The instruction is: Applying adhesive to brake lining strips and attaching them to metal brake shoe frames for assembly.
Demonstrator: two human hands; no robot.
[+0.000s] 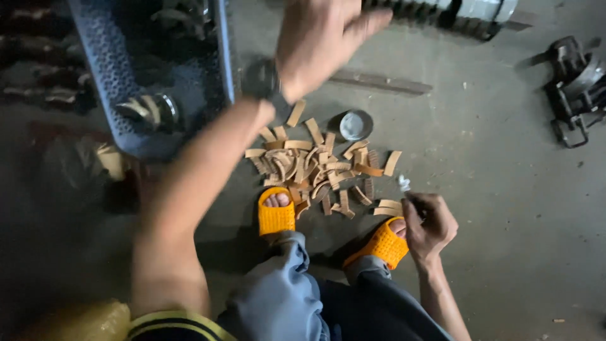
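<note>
My left hand (322, 39) is raised, fingers loosely spread, grip released. My right hand (428, 224) is clenched low, contents unclear. Tan curved strips (319, 169) lie heaped on the floor (505, 189) before my sandals (276, 218).

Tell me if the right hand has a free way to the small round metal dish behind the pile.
Probably yes. The right hand is low beside the curved tan strips, and the round metal dish sits uncovered on the floor just beyond them; only the strips lie between.
</note>
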